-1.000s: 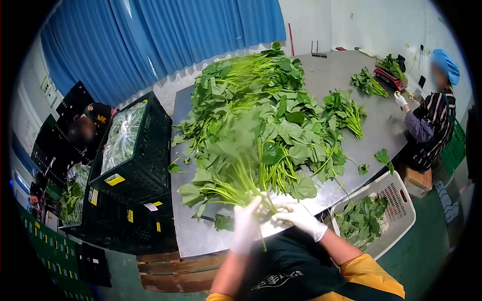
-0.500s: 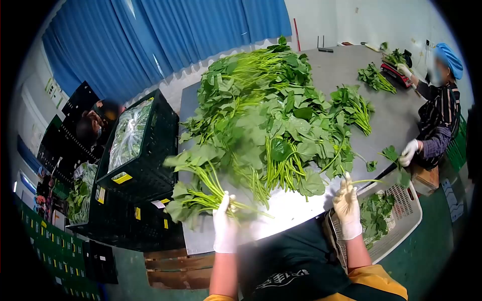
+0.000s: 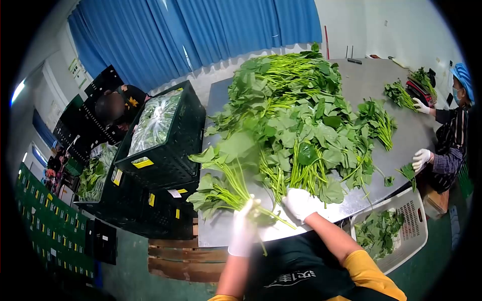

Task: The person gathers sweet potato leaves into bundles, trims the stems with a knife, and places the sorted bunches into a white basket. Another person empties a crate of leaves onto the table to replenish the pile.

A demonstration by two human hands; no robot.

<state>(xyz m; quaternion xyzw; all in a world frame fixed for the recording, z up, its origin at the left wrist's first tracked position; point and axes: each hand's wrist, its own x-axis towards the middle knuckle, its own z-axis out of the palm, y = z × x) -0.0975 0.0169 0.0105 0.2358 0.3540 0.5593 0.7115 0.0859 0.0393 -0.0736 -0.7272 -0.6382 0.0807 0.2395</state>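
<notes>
White-gloved, my left hand (image 3: 245, 226) is closed round the stems of a small bunch of leafy greens (image 3: 226, 188), whose leaves point up and left. My right hand (image 3: 299, 204), also gloved, is at the near edge of the large pile of greens (image 3: 296, 120), by the stem ends. Its fingers are bent and partly hidden, so what they hold cannot be made out. The pile covers much of the metal table (image 3: 369, 83). A smaller bunch (image 3: 379, 123) lies at its right side.
Dark crates (image 3: 188, 120) with bagged greens stand left of the table. A pale basket (image 3: 415, 215) with loose leaves is at the lower right. A co-worker (image 3: 454, 125) in a blue cap stands at right near a red scale (image 3: 417, 91). Another person (image 3: 118, 108) bends behind the crates.
My right hand has moved left from beside the basket to the pile's stems, and the thin stem near it is gone from it. The view has shifted; the co-worker's hand is off the scale.
</notes>
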